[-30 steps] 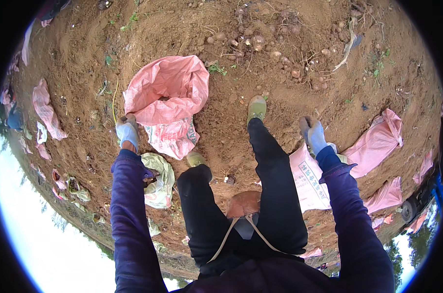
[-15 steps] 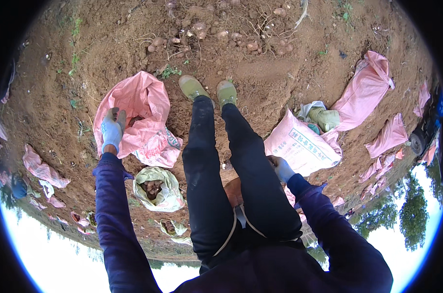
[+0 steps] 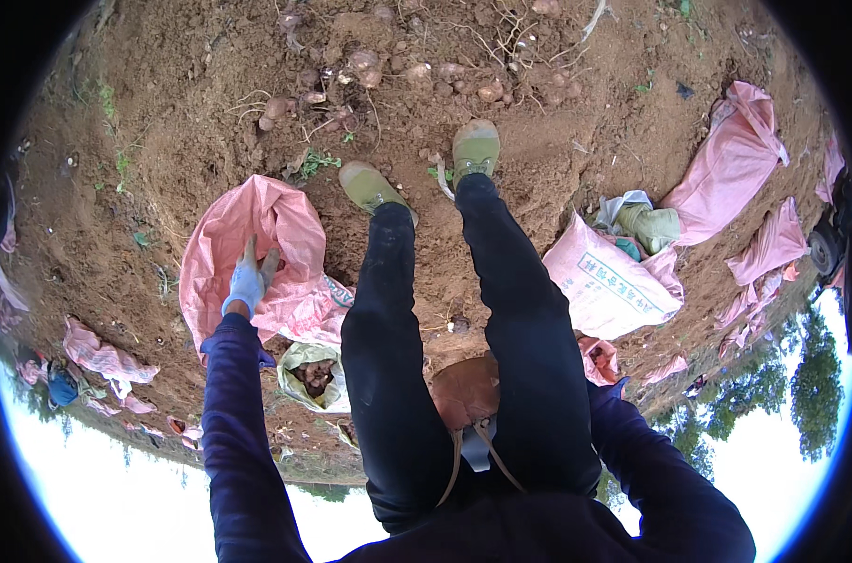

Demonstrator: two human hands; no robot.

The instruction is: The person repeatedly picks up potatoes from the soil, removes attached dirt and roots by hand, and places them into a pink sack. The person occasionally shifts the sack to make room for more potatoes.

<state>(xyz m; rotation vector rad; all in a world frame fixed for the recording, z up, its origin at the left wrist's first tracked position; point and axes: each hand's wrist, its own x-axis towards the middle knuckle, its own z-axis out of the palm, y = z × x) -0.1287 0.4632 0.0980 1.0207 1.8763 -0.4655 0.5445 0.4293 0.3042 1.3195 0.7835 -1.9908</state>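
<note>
My left hand (image 3: 247, 284), in a white and pale-blue work glove with dirt-brown fingertips, reaches over the mouth of a pink woven sack (image 3: 294, 230). Its fingers point away from me and are spread, with nothing visible between them. The sack lies slumped with its mouth wide. My right hand is hidden behind my right thigh; only the dark sleeve (image 3: 632, 436) shows, beside a small pink bag (image 3: 598, 357) with brown lumps in it. Close to my left knee stands a pale green-white sack (image 3: 299, 389) holding brown tubers (image 3: 315, 377).
Beyond my green shoes (image 3: 475, 150), dug-up tubers (image 3: 365, 68) and roots lie on the soil. A brown pad (image 3: 468, 389) with straps hangs between my legs. To the right lie a printed pinkish-white sack (image 3: 614, 286) and a full pink sack (image 3: 726, 169). A wheeled vehicle (image 3: 828, 249) stands far right.
My left hand has moved from the pink sack's left rim inward over its mouth. My right foot has stepped forward. My right hand has gone behind my thigh.
</note>
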